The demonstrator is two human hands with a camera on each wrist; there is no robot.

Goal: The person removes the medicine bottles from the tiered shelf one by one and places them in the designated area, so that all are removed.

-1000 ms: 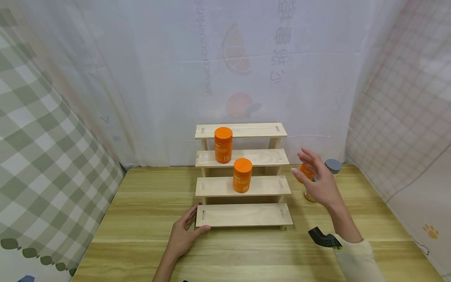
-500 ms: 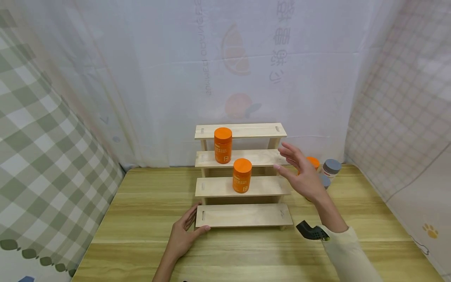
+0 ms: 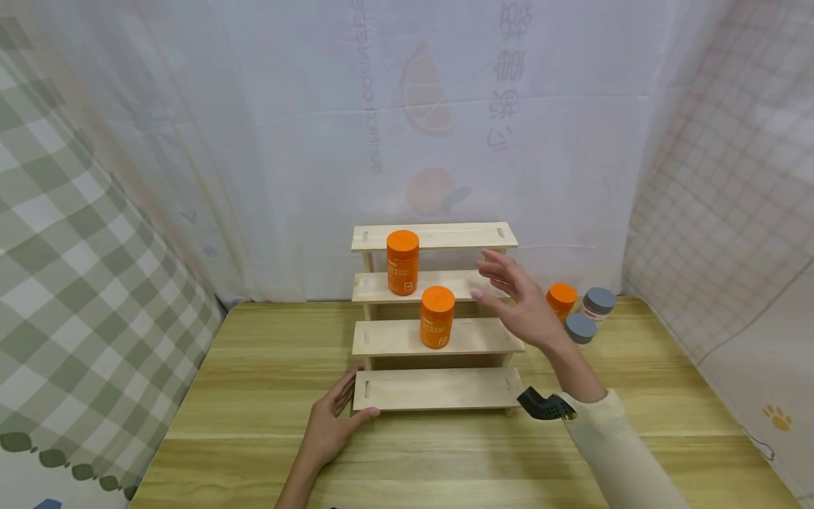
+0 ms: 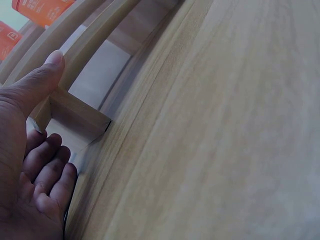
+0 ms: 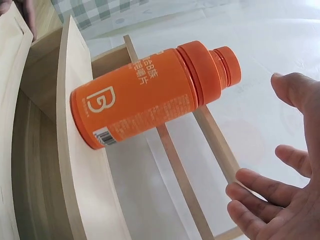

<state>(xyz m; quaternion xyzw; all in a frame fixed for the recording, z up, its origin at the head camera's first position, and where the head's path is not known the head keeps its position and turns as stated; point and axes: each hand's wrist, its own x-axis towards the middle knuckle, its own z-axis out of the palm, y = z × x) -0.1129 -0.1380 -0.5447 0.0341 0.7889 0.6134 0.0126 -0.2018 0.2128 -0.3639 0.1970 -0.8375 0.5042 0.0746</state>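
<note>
The person's left hand (image 3: 329, 428) grips the bottom board (image 3: 439, 389) of the wooden stand (image 3: 439, 236) at its seven-o'clock corner, thumb at the front edge, while the right hand (image 3: 518, 304) hangs, fingers loosely spread, at three o'clock from the lower orange jar (image 3: 437, 324), upright on the second board up (image 3: 388, 338). I see the upper orange jar (image 3: 403, 270) at eleven o'clock from that one, one board higher; an orange-lidded jar (image 3: 562, 295) and two grey-lidded jars (image 3: 581, 329) stand on the tabletop (image 3: 242, 396) at the stand's three o'clock.
</note>
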